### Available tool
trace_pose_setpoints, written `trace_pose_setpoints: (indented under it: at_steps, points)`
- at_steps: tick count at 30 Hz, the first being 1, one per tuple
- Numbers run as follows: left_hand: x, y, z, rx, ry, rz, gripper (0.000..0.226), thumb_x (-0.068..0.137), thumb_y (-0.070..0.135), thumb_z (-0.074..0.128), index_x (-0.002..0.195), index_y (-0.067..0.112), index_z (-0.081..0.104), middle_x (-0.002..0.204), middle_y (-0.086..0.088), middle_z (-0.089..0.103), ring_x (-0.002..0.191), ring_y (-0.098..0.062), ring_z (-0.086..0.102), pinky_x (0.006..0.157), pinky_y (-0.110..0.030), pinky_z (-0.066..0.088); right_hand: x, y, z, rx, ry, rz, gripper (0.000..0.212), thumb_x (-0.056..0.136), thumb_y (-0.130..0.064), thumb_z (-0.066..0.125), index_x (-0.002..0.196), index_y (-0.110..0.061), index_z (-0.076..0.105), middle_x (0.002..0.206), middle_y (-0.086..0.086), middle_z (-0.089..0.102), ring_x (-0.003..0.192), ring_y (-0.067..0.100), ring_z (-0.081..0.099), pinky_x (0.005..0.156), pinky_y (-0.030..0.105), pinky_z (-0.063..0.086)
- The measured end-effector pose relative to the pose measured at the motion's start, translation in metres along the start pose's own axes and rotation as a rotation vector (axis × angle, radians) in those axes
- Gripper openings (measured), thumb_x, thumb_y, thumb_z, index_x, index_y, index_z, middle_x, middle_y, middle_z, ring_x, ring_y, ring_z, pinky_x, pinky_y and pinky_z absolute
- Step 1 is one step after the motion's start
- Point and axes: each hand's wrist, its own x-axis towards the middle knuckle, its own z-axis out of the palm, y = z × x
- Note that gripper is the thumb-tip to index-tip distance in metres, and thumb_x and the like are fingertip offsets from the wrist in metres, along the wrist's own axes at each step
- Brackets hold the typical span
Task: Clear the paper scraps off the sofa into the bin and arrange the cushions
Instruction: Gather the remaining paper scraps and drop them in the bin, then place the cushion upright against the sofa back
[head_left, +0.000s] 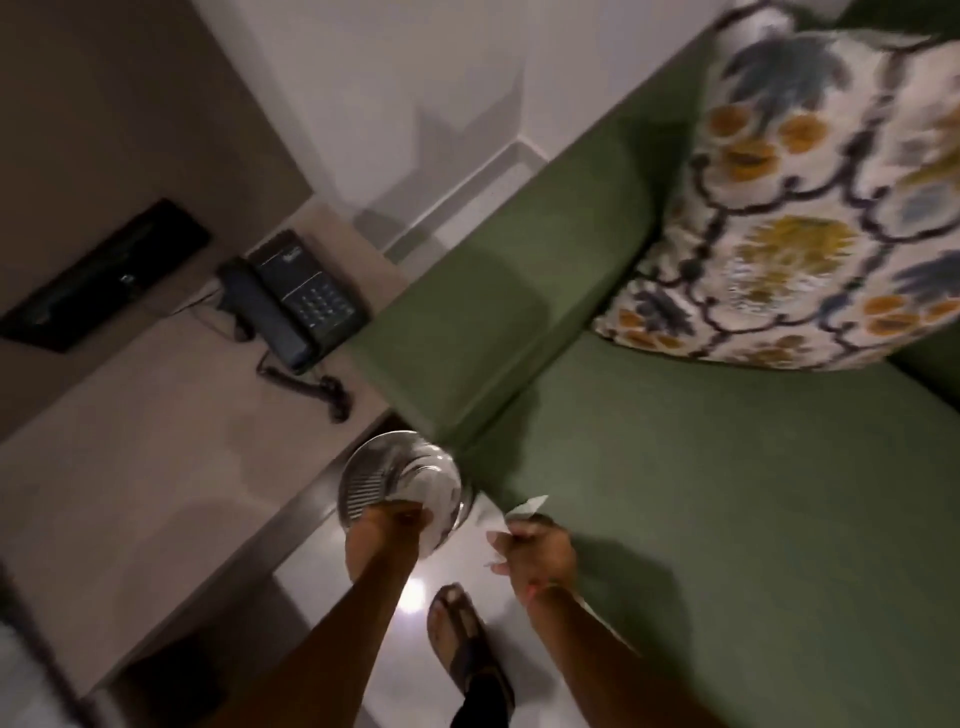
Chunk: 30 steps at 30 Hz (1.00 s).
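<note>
A small round metal bin (379, 480) stands on the floor between the desk and the green sofa (727, 493). My left hand (392, 525) is over the bin's near rim, fingers curled on it or its lid. My right hand (535, 545) hovers just right of the bin at the sofa's front corner, shut on white paper scraps (522, 512) that stick out above and below the fingers. A floral patterned cushion (789, 208) leans upright against the sofa back at the upper right. The visible seat shows no other scraps.
A beige desk (130, 467) at the left carries a black telephone (293, 306) with its coiled cord, and a dark panel (104, 275) sits on the wall behind it. My sandalled foot (462, 639) stands on the pale floor below the bin.
</note>
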Motion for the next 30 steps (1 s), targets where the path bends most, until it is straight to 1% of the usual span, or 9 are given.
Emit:
trace_pose_setpoints:
  at_steps: [3, 8, 12, 16, 20, 23, 24, 27, 30]
  points:
    - [0.036, -0.036, -0.017, 0.038, 0.105, -0.094, 0.036, 0.077, 0.040, 0.073, 0.104, 0.016, 0.073, 0.104, -0.011, 0.075, 0.095, -0.032, 0.069, 0.082, -0.036, 0.056, 0.015, 0.004, 0.056, -0.246, -0.071, -0.014, 0.009, 0.077, -0.014, 0.076, 0.085, -0.009, 0.077, 0.076, 0.006, 0.075, 0.061, 0.019, 0.072, 0.064, 0.037, 0.062]
    - [0.075, -0.073, -0.023, -0.096, 0.071, -0.153, 0.028, 0.074, 0.037, 0.076, 0.098, 0.022, 0.077, 0.101, -0.009, 0.077, 0.092, -0.029, 0.072, 0.087, -0.041, 0.058, 0.046, 0.009, 0.113, -0.613, -0.050, -0.093, 0.029, 0.080, -0.036, 0.066, 0.095, -0.014, 0.077, 0.094, 0.007, 0.077, 0.089, 0.023, 0.073, 0.083, 0.032, 0.057]
    - [0.091, -0.086, -0.021, -0.329, -0.069, -0.258, 0.028, 0.076, 0.021, 0.076, 0.104, 0.026, 0.074, 0.090, -0.011, 0.077, 0.072, -0.025, 0.076, 0.065, -0.048, 0.063, 0.063, 0.006, 0.140, -0.771, -0.078, -0.163, 0.047, 0.077, -0.052, 0.067, 0.115, -0.024, 0.069, 0.124, 0.002, 0.067, 0.115, 0.025, 0.062, 0.096, 0.032, 0.050]
    - [0.087, -0.091, -0.025, -0.382, -0.069, -0.279, 0.026, 0.081, 0.016, 0.069, 0.105, 0.026, 0.072, 0.097, -0.013, 0.074, 0.073, -0.030, 0.075, 0.060, -0.049, 0.063, 0.069, 0.007, 0.138, -0.552, -0.047, -0.037, 0.047, 0.066, -0.043, 0.083, 0.108, -0.026, 0.070, 0.124, -0.003, 0.068, 0.111, 0.019, 0.065, 0.096, 0.034, 0.053]
    - [0.065, -0.086, -0.030, -0.308, -0.033, -0.209, 0.028, 0.082, 0.031, 0.066, 0.104, 0.016, 0.072, 0.091, -0.014, 0.076, 0.074, -0.029, 0.075, 0.068, -0.050, 0.063, 0.058, 0.001, 0.115, -0.621, -0.076, -0.072, 0.033, 0.070, -0.037, 0.081, 0.096, -0.021, 0.069, 0.110, -0.002, 0.069, 0.107, 0.020, 0.065, 0.095, 0.031, 0.052]
    - [0.038, -0.067, -0.032, -0.220, -0.018, -0.099, 0.027, 0.079, 0.040, 0.065, 0.100, 0.028, 0.075, 0.094, -0.010, 0.076, 0.083, -0.029, 0.073, 0.077, -0.046, 0.062, 0.045, -0.009, 0.082, -0.498, -0.188, -0.055, 0.026, 0.081, -0.011, 0.071, 0.106, -0.016, 0.066, 0.103, 0.005, 0.063, 0.104, 0.024, 0.065, 0.096, 0.032, 0.051]
    - [0.031, -0.060, -0.032, -0.174, -0.020, -0.063, 0.024, 0.079, 0.040, 0.064, 0.099, 0.032, 0.076, 0.098, -0.006, 0.075, 0.086, -0.027, 0.071, 0.080, -0.042, 0.061, 0.038, -0.014, 0.071, -0.374, -0.226, -0.039, 0.029, 0.083, -0.001, 0.067, 0.112, -0.007, 0.064, 0.101, 0.010, 0.061, 0.098, 0.023, 0.067, 0.093, 0.033, 0.054]
    - [-0.003, -0.022, -0.021, -0.023, -0.127, 0.065, 0.019, 0.087, 0.030, 0.062, 0.103, 0.027, 0.073, 0.118, 0.000, 0.070, 0.107, -0.021, 0.064, 0.093, -0.029, 0.051, 0.014, -0.036, 0.020, -0.112, -0.206, -0.010, 0.033, 0.087, 0.016, 0.051, 0.120, 0.016, 0.054, 0.093, 0.017, 0.055, 0.055, 0.012, 0.063, 0.053, 0.019, 0.055]
    - [-0.042, 0.030, -0.006, 0.028, -0.116, 0.181, 0.017, 0.089, 0.023, 0.060, 0.099, 0.023, 0.074, 0.112, -0.003, 0.074, 0.101, -0.023, 0.067, 0.089, -0.026, 0.050, -0.007, -0.062, -0.043, -0.007, -0.150, -0.010, 0.029, 0.088, 0.008, 0.045, 0.114, 0.014, 0.057, 0.093, 0.021, 0.052, 0.081, 0.027, 0.054, 0.066, 0.030, 0.050]
